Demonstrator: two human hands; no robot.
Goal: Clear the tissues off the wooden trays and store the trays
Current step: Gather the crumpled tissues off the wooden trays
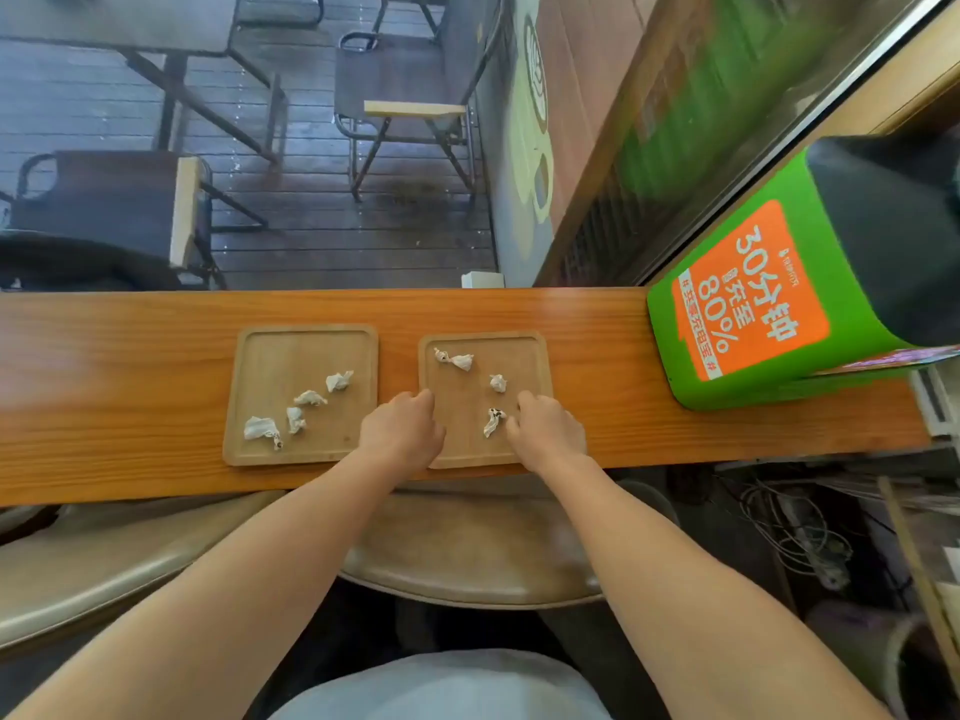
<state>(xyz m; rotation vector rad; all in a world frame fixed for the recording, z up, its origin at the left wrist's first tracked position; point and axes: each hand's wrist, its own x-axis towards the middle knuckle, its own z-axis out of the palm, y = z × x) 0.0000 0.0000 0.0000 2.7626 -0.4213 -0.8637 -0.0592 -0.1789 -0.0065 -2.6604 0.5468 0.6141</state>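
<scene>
Both hands hover over the right tray [519,345]: left hand [402,431] curled at its nine o'clock rim, right hand [548,428] fingers together beside a crumpled tissue [492,422], neither gripping. Feather-light, soft wads — pinch each at its middle; the left tray [270,350] holds four more.

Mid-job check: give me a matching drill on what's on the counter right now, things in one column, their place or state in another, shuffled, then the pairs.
Things:
1. left tray
2. right tray
3. green box
4. left hand

Places or states:
A. stands at the counter's right end
B. holds four crumpled tissues
C. rests at the seam between both trays
D. has a stained tissue beside the right hand

Pairs: 1-B, 2-D, 3-A, 4-C
</scene>
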